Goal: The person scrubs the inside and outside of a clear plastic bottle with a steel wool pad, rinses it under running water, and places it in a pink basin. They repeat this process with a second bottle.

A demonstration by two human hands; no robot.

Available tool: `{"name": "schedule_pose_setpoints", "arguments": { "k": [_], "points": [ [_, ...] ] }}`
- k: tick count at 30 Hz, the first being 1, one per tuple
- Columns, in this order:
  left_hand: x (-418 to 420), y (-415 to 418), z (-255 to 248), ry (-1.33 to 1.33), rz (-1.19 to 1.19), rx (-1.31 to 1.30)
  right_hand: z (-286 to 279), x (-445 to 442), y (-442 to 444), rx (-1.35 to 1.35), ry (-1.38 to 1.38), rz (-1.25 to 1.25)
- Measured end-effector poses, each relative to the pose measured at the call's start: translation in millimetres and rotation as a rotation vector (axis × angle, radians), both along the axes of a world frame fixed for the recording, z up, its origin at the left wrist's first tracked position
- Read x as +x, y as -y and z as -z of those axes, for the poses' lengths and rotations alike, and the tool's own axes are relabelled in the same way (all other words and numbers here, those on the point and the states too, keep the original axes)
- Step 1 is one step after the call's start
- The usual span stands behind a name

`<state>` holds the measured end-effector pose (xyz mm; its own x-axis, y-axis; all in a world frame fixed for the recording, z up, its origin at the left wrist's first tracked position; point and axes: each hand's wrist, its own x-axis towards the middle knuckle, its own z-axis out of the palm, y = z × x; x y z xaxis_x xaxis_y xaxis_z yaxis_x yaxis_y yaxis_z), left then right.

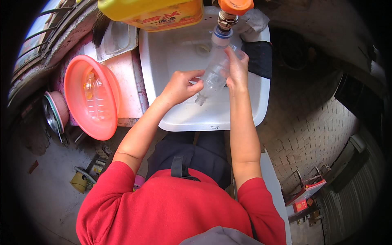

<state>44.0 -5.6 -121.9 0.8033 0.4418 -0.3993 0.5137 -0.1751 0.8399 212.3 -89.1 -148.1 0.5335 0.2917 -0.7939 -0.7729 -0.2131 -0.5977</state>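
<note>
Over the white sink [190,118], my right hand [238,65] grips a clear plastic bottle [213,78]. The bottle is tilted, with its uncapped neck low and towards me and its other end up near the tap outlet. My left hand [185,87] is at the bottle's left side, thumb and forefinger bent towards each other. Whether those fingertips pinch anything see-through is not clear. Just above the bottle hangs the tap [227,21], with an orange handle and a white-and-blue nozzle.
A pink plastic basin [113,122] holding clear bottles [99,98] stands left of the sink. A yellow jug [153,15] overhangs the sink's far side. A clear tray [119,39] sits behind the basin. Black cloth [258,59] and grey cloth [252,24] drape the right rim.
</note>
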Motion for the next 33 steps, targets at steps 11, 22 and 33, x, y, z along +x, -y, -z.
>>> {"name": "schedule_pose_setpoints", "arguments": {
  "k": [11,22,33],
  "points": [
    [4.7,-0.6,-10.5,-0.051,-0.015,0.004,0.7,-4.0,-6.5,-0.021,0.032,0.015],
    [3.0,4.5,-4.6,-0.035,0.027,0.058,22.1,-5.1,-6.1,-0.028,0.131,0.044],
    [14.2,16.1,-10.7,-0.181,0.082,0.36,4.5,-10.7,-23.3,-0.15,0.2,-0.035]
  ]
}}
